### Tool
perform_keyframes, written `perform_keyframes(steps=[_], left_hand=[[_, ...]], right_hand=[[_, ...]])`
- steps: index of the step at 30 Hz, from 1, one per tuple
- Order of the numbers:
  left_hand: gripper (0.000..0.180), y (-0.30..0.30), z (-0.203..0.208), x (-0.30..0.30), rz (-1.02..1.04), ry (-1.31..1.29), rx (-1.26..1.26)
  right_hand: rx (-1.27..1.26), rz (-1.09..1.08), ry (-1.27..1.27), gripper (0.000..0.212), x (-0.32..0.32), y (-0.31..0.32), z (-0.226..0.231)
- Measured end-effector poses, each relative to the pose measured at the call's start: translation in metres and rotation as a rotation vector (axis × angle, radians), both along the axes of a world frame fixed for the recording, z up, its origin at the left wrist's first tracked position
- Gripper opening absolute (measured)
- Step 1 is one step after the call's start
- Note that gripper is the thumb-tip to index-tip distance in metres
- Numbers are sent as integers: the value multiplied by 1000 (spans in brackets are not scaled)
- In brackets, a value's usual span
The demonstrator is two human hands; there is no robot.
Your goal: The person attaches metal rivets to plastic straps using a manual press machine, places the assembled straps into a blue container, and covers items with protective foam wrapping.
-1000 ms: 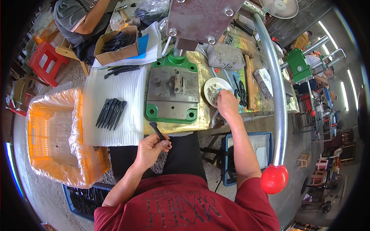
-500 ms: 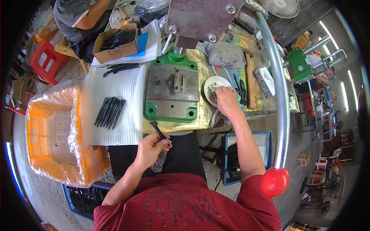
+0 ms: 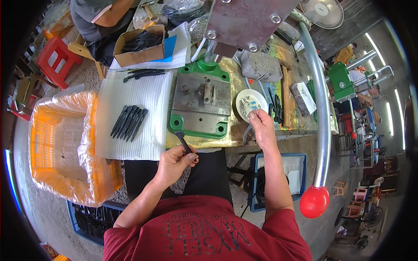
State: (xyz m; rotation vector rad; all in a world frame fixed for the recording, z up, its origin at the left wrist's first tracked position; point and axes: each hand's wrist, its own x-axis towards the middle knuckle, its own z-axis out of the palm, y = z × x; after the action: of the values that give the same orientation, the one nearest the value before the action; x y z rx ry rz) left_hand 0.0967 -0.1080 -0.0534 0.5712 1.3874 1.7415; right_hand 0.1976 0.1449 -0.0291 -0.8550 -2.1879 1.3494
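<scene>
My left hand (image 3: pixel 173 165) grips a slim black stick-like part (image 3: pixel 184 142), its thicker end pointing up and away, in front of the press base. My right hand (image 3: pixel 263 129) is at the near rim of a white dish (image 3: pixel 240 103) of small metal pieces (image 3: pixel 250 103). Thumb and fingers there are pinched together; whatever is between them is too small to make out. Between and beyond the hands stands the green press base (image 3: pixel 176 122) with a steel plate and a small upright fixture (image 3: pixel 209 94). Several similar black parts (image 3: pixel 129 122) lie in a row on white foam at left.
The lever (image 3: pixel 321 130) with its red ball (image 3: pixel 314 202) hangs at right. Above the base is the press head (image 3: pixel 244 24). A bagged orange basket (image 3: pixel 65 174) stands left, a blue crate (image 3: pixel 253 191) below right. A cardboard box (image 3: pixel 130 60) holds black parts; another person sits behind it.
My right hand has drawn back from inside the dish to its near rim, fingers pinched. My left hand still holds the black part. The whole view has shifted slightly.
</scene>
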Motion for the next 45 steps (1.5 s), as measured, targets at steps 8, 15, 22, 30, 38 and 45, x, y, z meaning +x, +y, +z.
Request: perform_keyframes(steps=[8,15,22,30,38,45], left_hand=[[8,16,13,0,40,280,16],[9,15,29,5,159,649,-21],[9,6,26,4,192,691,22],[16,0,21,4,196,770,92],[12,-1,23,5,205,917,72],[9,-3,28,6,169,830,-6]], right_hand=[[-330,203,131,13,2,-94,32],[-529,278,192,16,3,-133,26],[-641,255,251,18,0,-142,18],[-711,216,283,19,-2,-150,13],[-712,194,241,15,0,-156,14],[-683,306,234,15,2,-150,11]])
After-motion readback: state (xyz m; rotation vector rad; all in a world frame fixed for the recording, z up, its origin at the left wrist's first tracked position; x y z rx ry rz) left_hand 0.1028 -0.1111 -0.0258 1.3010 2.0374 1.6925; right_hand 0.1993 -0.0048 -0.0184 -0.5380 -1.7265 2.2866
